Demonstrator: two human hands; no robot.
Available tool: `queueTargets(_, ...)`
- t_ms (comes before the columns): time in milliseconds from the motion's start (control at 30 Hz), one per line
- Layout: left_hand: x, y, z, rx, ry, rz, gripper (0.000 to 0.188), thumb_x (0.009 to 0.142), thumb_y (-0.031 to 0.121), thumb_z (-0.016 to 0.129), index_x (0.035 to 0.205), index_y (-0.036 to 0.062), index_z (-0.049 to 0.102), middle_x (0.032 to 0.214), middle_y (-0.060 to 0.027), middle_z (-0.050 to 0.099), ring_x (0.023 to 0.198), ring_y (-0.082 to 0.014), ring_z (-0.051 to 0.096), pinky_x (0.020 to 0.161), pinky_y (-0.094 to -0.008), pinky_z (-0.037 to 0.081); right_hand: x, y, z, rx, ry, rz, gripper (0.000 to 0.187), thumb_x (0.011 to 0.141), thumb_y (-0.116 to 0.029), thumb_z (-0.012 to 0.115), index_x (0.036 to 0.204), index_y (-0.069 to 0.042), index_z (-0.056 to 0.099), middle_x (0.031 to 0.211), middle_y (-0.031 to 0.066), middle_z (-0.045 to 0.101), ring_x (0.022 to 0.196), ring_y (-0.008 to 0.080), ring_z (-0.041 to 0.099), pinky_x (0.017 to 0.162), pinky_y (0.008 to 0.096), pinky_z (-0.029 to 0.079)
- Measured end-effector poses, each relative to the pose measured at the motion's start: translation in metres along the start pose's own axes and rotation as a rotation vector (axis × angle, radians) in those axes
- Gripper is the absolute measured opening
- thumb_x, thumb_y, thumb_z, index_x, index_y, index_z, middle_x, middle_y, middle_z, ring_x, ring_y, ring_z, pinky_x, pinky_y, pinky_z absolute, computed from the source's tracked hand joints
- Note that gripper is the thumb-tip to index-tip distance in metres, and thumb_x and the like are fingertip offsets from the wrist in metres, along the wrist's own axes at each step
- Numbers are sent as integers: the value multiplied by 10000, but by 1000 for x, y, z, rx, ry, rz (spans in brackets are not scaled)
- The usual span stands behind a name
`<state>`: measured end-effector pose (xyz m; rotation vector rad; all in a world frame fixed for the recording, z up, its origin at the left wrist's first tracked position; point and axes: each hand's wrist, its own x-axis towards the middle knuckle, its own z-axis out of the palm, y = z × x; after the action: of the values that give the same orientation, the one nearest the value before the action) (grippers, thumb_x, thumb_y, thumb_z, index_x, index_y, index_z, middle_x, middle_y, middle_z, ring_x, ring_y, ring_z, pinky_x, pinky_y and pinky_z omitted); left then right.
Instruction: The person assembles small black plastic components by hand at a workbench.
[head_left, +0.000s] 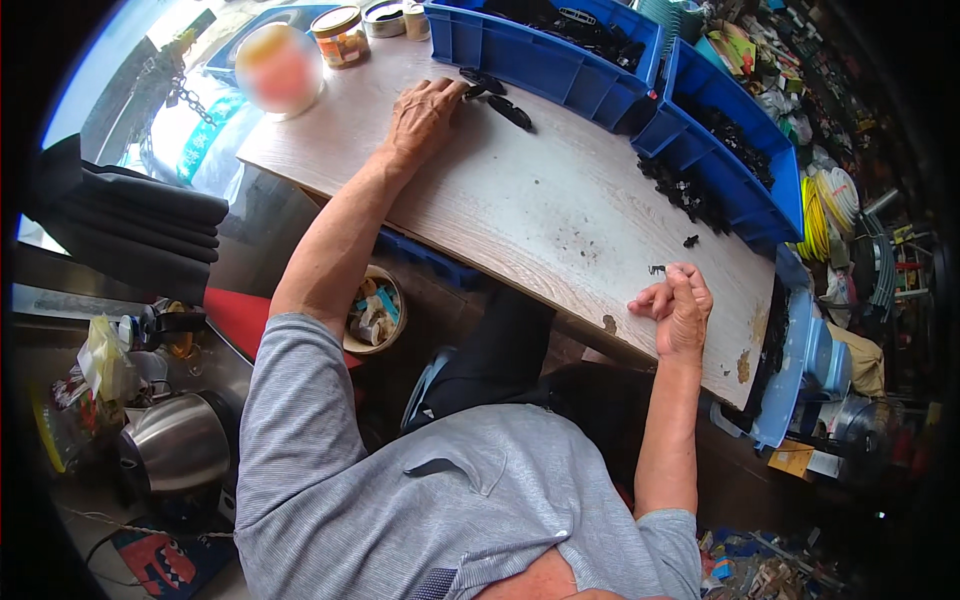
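Note:
My left hand (425,122) is at the far left of the table, its bent fingertips closed on a glossy black elongated piece (484,80). Just beside it lies another black elongated piece (511,113), rounded at the ends. Over the right part of the table, my right hand (677,308) is closed, thumb and index finger pinching a small black toothed part (657,269). A similar small black part (691,241) lies loose beyond that hand. Further off, a heap of small black parts (685,190) spreads along the front of a bin.
Two blue bins (540,62) (728,185) of black parts line the table's far side. Jars (340,38) and a blurred round container (278,72) stand far left. A bucket (377,310) is below the table's near edge; a steel kettle (178,445) stands lower left.

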<state>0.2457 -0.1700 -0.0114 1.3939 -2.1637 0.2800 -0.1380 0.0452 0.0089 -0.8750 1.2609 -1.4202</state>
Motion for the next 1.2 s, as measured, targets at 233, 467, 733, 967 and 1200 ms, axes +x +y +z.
queueTargets(233, -1, 2, 4, 89, 23, -164, 259, 860, 201, 681, 1100, 102, 675, 1146, -105, 670, 1078, -311, 614, 876, -465, 481, -3, 0, 2, 17, 24, -11, 174, 901, -228, 663, 968, -82, 597, 500, 29, 516, 527, 181, 631, 527, 400, 611)
queueTargets(467, -29, 63, -1, -502, 226, -335, 177, 904, 164, 655, 1023, 34, 663, 844, -125, 705, 745, -247, 684, 660, -360, 520, -4, 2, 1, 83, 4, -40, 181, 898, -227, 678, 981, -84, 604, 501, 33, 509, 545, 206, 637, 586, 455, 607)
queueTargets(733, -79, 230, -28, -1670, -203, -563, 240, 873, 79, 715, 1077, -32, 656, 841, -49, 672, 721, -77, 630, 580, -229, 520, -2, 11, 18, 280, -85, -93, 121, 937, -205, 667, 1023, -125, 640, 540, 44, 525, 565, 241, 633, 646, 519, 604)
queueTargets(967, -72, 269, -30, -1800, -434, -544, 249, 870, 102, 736, 1068, -31, 664, 867, -62, 688, 708, -81, 628, 623, -233, 526, -6, 14, 12, 358, -44, -72, 137, 871, -114, 763, 980, -84, 685, 892, -2, 683, 812, 107, 635, 777, 256, 524)
queueTargets(1200, -68, 272, -28, -1810, -415, -589, 279, 845, 117, 754, 1052, -47, 664, 862, -63, 687, 731, -89, 627, 644, -234, 523, -4, 13, 5, 363, -134, -13, 93, 913, -86, 705, 1001, -83, 677, 925, 25, 696, 836, 140, 672, 790, 301, 571)
